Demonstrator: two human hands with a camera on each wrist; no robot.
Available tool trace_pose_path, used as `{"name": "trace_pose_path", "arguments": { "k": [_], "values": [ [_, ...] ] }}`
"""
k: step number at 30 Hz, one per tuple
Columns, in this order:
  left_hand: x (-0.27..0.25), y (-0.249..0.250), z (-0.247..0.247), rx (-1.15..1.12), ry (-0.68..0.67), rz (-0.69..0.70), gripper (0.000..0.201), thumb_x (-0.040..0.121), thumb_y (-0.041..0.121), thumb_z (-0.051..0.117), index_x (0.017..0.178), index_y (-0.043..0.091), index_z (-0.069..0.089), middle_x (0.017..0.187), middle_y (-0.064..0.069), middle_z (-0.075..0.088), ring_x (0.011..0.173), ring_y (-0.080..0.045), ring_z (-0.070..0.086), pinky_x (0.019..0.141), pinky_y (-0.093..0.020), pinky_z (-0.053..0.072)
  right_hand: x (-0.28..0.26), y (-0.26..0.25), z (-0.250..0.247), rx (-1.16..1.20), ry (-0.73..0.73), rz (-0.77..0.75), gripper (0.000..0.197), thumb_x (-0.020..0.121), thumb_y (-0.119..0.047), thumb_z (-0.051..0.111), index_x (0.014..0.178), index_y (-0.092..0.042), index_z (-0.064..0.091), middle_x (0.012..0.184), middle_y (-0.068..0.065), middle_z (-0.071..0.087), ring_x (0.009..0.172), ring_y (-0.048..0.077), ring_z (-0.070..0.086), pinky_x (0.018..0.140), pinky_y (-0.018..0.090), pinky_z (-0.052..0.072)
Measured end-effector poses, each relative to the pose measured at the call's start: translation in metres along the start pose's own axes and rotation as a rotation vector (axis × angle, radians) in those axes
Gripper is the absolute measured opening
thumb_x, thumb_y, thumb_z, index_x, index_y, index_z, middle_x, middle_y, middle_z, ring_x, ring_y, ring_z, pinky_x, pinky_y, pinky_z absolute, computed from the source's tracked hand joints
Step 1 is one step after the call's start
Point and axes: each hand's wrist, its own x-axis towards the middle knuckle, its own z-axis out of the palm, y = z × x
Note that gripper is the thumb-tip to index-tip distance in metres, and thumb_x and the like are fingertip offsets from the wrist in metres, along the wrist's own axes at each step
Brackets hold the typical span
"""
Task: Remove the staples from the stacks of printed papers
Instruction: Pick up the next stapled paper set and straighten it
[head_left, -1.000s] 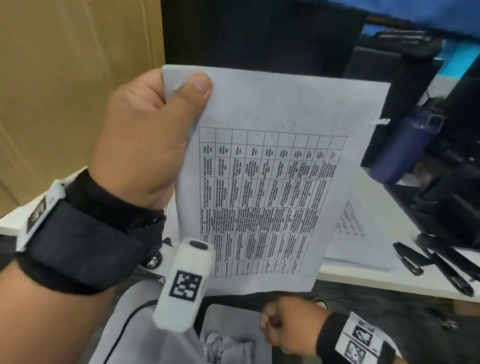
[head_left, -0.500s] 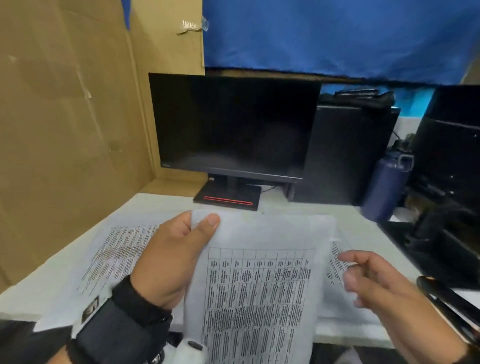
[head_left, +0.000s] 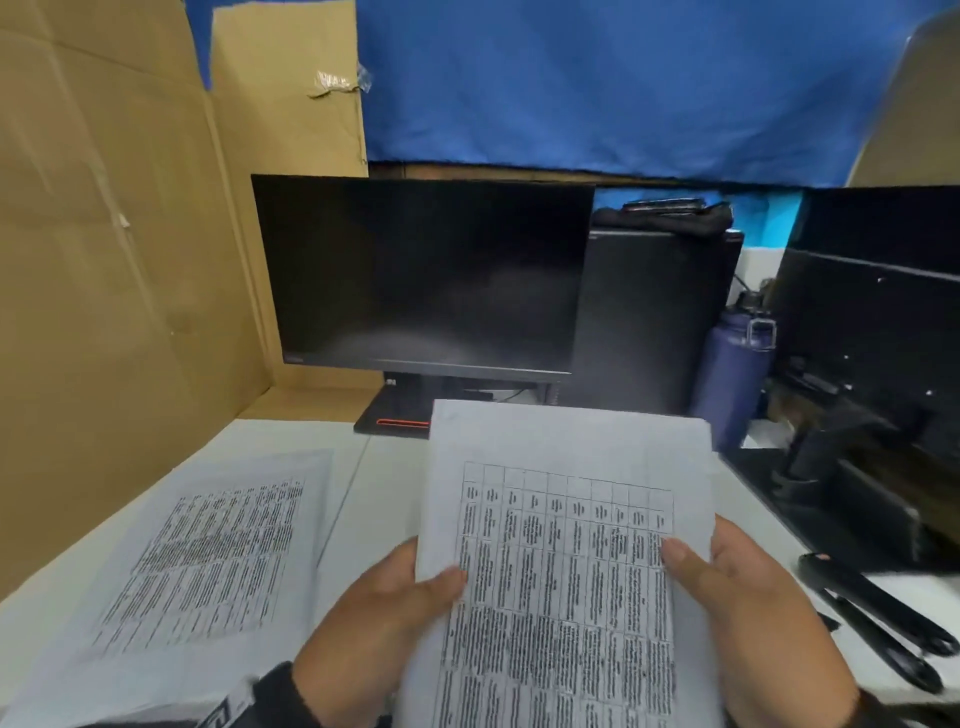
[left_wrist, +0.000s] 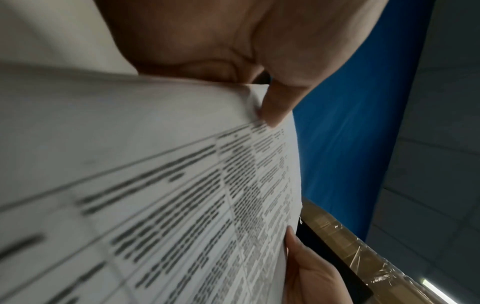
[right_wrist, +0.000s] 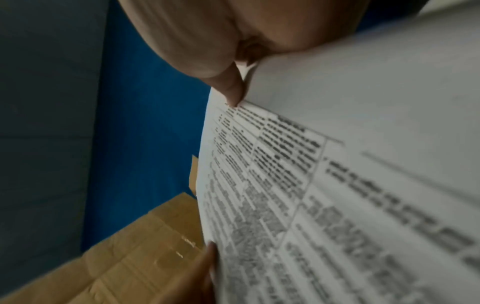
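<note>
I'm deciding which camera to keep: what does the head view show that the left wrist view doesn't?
Only the head view shows the white desk, the dark monitor, the printed sheets lying flat, the navy bottle and the black stapler-like tools. Only the left wrist view shows the left thumb tip pressed close-up on the page. Both show the held stack of printed table pages gripped by the left hand and right hand.

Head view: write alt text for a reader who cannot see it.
Two bare hands hold up a stack of white printed papers bearing a table, the left hand gripping its left edge and the right hand its right edge. Behind it on the white desk stands a dark black monitor; another printed sheet lies at left.
</note>
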Motion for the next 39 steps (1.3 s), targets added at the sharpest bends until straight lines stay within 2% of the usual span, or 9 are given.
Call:
{"name": "trace_pose_path", "arguments": {
  "k": [7, 12, 16, 20, 24, 28, 31, 35, 39],
  "values": [
    [0.011, -0.010, 0.003, 0.096, 0.160, -0.052, 0.012, 0.092, 0.029, 0.074, 0.088, 0.036, 0.082, 0.099, 0.007, 0.082, 0.102, -0.018, 0.076, 0.109, -0.047, 0.049, 0.009, 0.006, 0.000, -0.006, -0.066, 0.197, 0.033, 0.077, -0.027, 0.078, 0.107, -0.015, 0.074, 0.101, 0.004, 0.079, 0.100, 0.029, 0.074, 0.103, 0.052, 0.049],
    [0.008, -0.004, -0.002, -0.147, 0.159, -0.047, 0.015, 0.090, 0.027, 0.076, 0.101, 0.020, 0.082, 0.105, -0.011, 0.081, 0.105, -0.033, 0.075, 0.107, -0.054, 0.049, 0.007, 0.006, -0.001, -0.309, -0.022, 0.035, 0.013, 0.090, -0.021, 0.072, 0.099, -0.031, 0.073, 0.079, -0.027, 0.075, 0.082, -0.008, 0.065, 0.067, 0.011, 0.040],
    [0.012, -0.014, -0.007, -0.294, 0.122, -0.090, 0.018, 0.098, 0.007, 0.063, 0.101, 0.001, 0.080, 0.107, -0.026, 0.077, 0.104, -0.044, 0.073, 0.106, -0.060, 0.048, 0.009, 0.006, -0.002, -0.378, 0.021, 0.059, 0.036, 0.091, -0.029, 0.069, 0.125, -0.016, 0.067, 0.111, -0.001, 0.074, 0.105, 0.018, 0.066, 0.083, 0.026, 0.045],
    [0.013, -0.015, -0.006, -0.187, 0.106, -0.056, 0.040, 0.061, 0.036, 0.084, 0.098, 0.020, 0.084, 0.110, -0.015, 0.079, 0.105, -0.036, 0.075, 0.107, -0.056, 0.049, 0.012, 0.002, -0.006, -0.279, 0.019, 0.081, 0.025, 0.092, -0.009, 0.067, 0.116, -0.010, 0.063, 0.093, -0.010, 0.068, 0.073, -0.009, 0.065, 0.057, -0.003, 0.038],
    [0.017, -0.019, -0.007, -0.200, 0.145, -0.037, 0.070, 0.034, 0.047, 0.100, 0.096, 0.020, 0.084, 0.108, -0.012, 0.080, 0.105, -0.032, 0.076, 0.105, -0.049, 0.051, 0.015, 0.000, -0.006, -0.258, 0.017, 0.096, 0.018, 0.092, -0.012, 0.068, 0.109, -0.013, 0.064, 0.083, -0.017, 0.062, 0.076, -0.004, 0.052, 0.052, 0.000, 0.037],
    [0.011, -0.012, -0.004, -0.104, 0.229, -0.073, 0.032, 0.079, 0.048, 0.083, 0.097, 0.022, 0.079, 0.090, 0.005, 0.082, 0.086, -0.015, 0.078, 0.078, -0.025, 0.056, 0.014, -0.001, -0.006, -0.229, 0.018, 0.134, 0.013, 0.091, -0.018, 0.070, 0.103, -0.018, 0.066, 0.081, -0.018, 0.064, 0.076, -0.003, 0.053, 0.052, 0.005, 0.038],
    [0.010, -0.015, -0.005, 0.030, 0.213, -0.104, 0.070, 0.065, 0.084, 0.069, 0.109, 0.032, 0.077, 0.106, 0.013, 0.080, 0.108, -0.013, 0.073, 0.105, -0.037, 0.051, 0.013, -0.002, -0.004, -0.150, 0.020, 0.149, 0.014, 0.090, -0.016, 0.070, 0.103, -0.016, 0.065, 0.082, -0.015, 0.065, 0.075, 0.001, 0.055, 0.052, 0.007, 0.040],
    [0.004, -0.010, 0.003, 0.129, 0.174, -0.018, 0.034, 0.092, 0.033, 0.070, 0.125, 0.025, 0.070, 0.105, 0.013, 0.080, 0.105, -0.011, 0.074, 0.107, -0.039, 0.052, 0.006, -0.001, -0.001, -0.064, 0.045, 0.126, 0.021, 0.086, -0.011, 0.074, 0.107, -0.009, 0.068, 0.086, -0.007, 0.073, 0.080, 0.009, 0.063, 0.062, 0.021, 0.036],
    [-0.008, 0.019, 0.005, 0.166, 0.219, 0.161, 0.022, 0.098, 0.008, 0.063, 0.105, 0.025, 0.075, 0.088, 0.012, 0.081, 0.082, -0.004, 0.077, 0.069, -0.012, 0.056, -0.007, -0.029, 0.008, -0.023, 0.097, -0.019, 0.028, 0.083, -0.006, 0.076, 0.109, -0.012, 0.068, 0.081, -0.006, 0.078, 0.081, 0.015, 0.072, 0.067, 0.026, 0.044]
  ]
}}
